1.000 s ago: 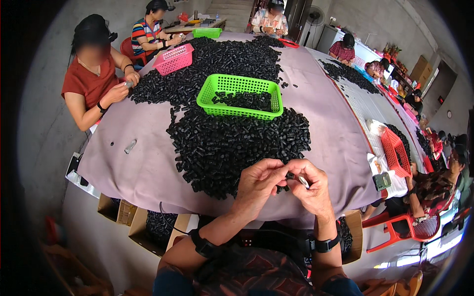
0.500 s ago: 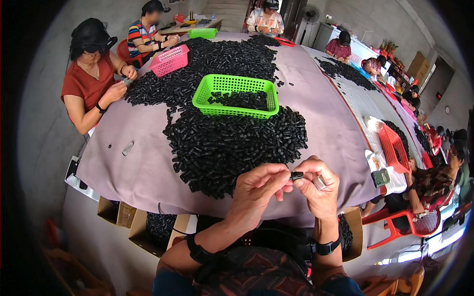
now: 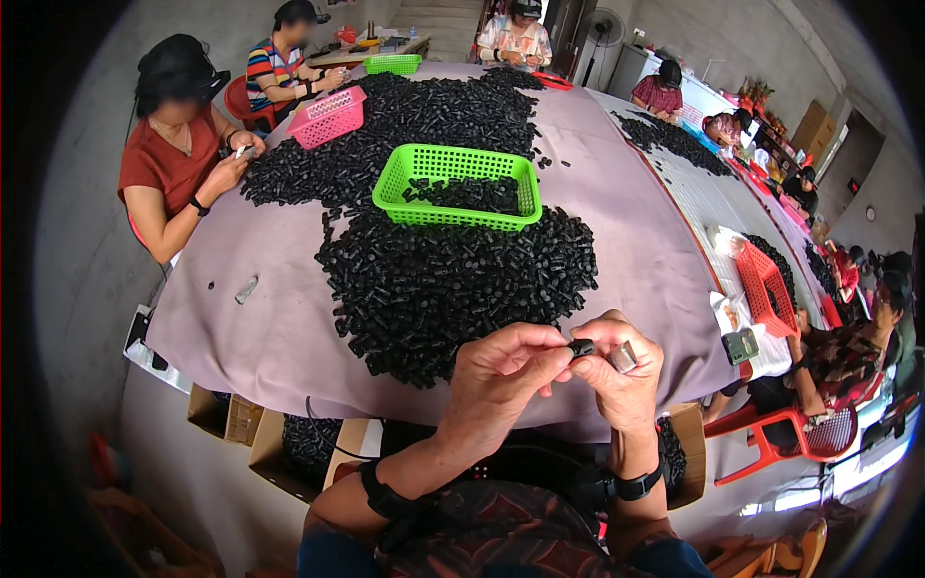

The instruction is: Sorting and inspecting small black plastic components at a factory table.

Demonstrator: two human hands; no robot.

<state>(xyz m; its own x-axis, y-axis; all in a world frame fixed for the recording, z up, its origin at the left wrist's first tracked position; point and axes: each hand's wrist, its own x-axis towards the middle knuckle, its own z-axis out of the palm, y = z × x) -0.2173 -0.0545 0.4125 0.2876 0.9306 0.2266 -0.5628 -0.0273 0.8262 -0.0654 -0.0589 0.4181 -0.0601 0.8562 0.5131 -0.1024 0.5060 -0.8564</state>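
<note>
Find black part point(image 3: 581, 348) pinched by fingers of left hand point(image 3: 496, 380) and right hand point(image 3: 626, 388) near black pile point(image 3: 448, 289), apparently for steadiness. Note silvery block point(image 3: 623, 357) gripped in right hand, likely leaving fingertips free. Note green basket point(image 3: 453, 218) on pile, probably for reach.

Dressed dark and patterned, strapped in black at both wrists!
Wearing a dark shirt point(image 3: 496, 532), busy with large angular, diamond-like figures in muted reddish brown over near-black, and look, flanked by deep blue: on the left sleeve point(image 3: 332, 556), then again on the right sleeve point(image 3: 670, 559), matching, plain, cut well short of the wrists. Down now to bare forearms, and there, sporting a black left band point(image 3: 383, 494), broad and smooth, wrapped right round! Paired across with a right band point(image 3: 636, 486), black again, close-fitting, blocky in outline. And finishing bare at the left hand point(image 3: 501, 385), bare at the right hand point(image 3: 621, 385) too!
</note>
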